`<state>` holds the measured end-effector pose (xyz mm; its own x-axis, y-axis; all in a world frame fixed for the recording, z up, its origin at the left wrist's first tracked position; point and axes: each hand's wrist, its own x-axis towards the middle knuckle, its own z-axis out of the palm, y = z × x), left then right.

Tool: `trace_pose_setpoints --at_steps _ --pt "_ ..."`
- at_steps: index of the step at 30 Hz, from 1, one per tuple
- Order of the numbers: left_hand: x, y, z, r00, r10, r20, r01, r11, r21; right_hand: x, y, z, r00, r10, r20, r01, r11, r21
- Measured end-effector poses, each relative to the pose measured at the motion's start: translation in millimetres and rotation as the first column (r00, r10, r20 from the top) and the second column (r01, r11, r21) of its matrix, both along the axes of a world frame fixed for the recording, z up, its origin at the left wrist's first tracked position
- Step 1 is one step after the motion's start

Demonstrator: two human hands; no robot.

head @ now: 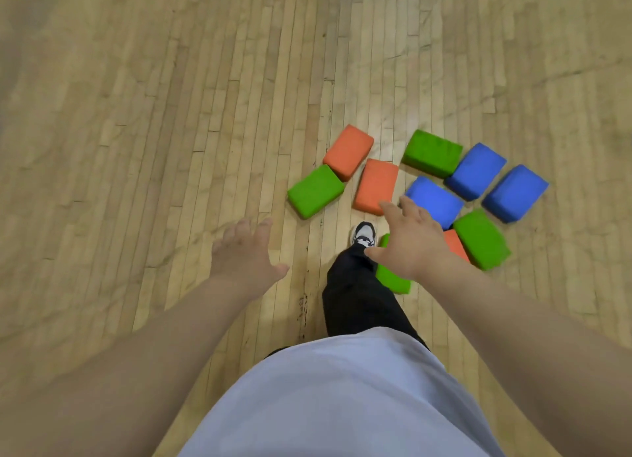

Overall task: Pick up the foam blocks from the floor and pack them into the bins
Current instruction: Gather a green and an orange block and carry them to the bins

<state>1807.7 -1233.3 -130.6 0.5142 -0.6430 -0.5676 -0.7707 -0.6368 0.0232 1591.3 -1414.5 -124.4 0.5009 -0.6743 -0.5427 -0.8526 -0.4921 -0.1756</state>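
While the foam blocks (376, 186) lie bunched together on the wood floor (136, 114), both hands reach out with fingers spread, holding nothing. The right hand (408, 241) hovers over them; the left hand (244, 254) hangs beside them. No bins show (maybe behind). The shoe (364, 233) stands close, so I think it could kick or trip on a block.

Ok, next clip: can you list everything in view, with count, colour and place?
orange blocks: 3, orange, two mid-cluster, the nearest mostly hidden
green blocks: 4, green, around the cluster's edges, one partly hidden
blue blocks: 3, blue, cluster's right side
floor: 1, pale wood, under everything
shoe: 1, white and black, beside the blocks
trouser leg: 1, black, centre
shirt: 1, pale grey, bottom
left hand: 1, open, over bare floor
right hand: 1, open, over the blocks
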Motion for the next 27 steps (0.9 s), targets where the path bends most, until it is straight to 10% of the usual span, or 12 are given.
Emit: trace_pose_setpoints --at_steps 9,20,27 --pt "91 -192 -103 0.991 0.093 -0.096 -0.089 0.995 0.05 117 -198 -101 0.978 0.173 -0.116 -0.164 0.983 0.081" --pt "173 -323 -438 0.979 0.027 -0.202 0.006 0.987 0.163 213 -331 -418 0.918 0.31 -0.247 -0.288 0.95 0.12" --pt "199 -335 -612 0.939 0.118 -0.323 -0.096 0.992 0.082 298 -380 -599 0.638 0.712 -0.294 -0.719 0.687 0.103"
